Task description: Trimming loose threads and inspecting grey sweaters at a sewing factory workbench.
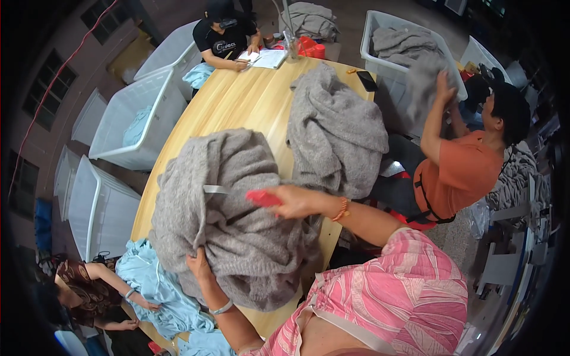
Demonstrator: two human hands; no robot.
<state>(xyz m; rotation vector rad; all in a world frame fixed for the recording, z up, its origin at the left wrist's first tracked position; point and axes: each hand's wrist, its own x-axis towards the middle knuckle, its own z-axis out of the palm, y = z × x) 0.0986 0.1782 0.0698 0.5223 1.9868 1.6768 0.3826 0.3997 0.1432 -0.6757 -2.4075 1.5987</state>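
Note:
A large heap of grey fleecy fabric (237,237) is bunched on the wooden table (249,101) in front of me. My left hand (200,264) pinches a seamed edge at the near side of this heap. A white label (215,189) sticks out from the same seam, farther up. My right hand (291,202) is closed round a small red handheld tool (263,198), blurred by motion, just right of the label and over the heap. The tool's exact kind cannot be made out.
Another grey fabric pile (335,130) lies to the right, near a black phone (367,80). Light blue garments (160,291) lie at the left, handled by a co-worker. A person in orange (463,166) handles grey fabric over a white bin (371,41). Another person writes at the far end.

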